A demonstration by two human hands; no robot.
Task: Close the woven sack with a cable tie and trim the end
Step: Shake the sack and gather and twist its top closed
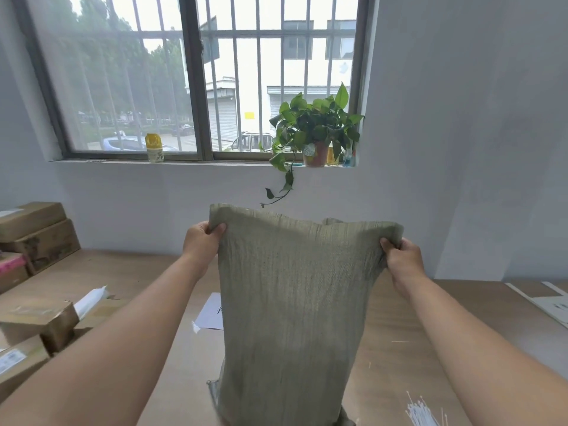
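Nearest to us, well below and to the right of the right-hand grip, we are noting a loose heap of white cable ties point(421, 410) lying on the wooden table point(399, 333); none is in hand yet. We are holding the woven sack point(292, 302) upright over the table, its long axis running vertical, mouth pointing up, base hanging down between the forearms near the tabletop. Our left hand point(201, 241) is pinching the left top corner, fingers folded over the hem; our right hand point(399, 256) is pinching the right top corner likewise, stretching the mouth flat between the two grips. Risks, as we are judging them: releasing one corner to reach for a tie would let the mouth flop open; gathering the neck unevenly could leave a gap. Beyond the grips, a potted plant point(313, 130) is sitting on the windowsill.
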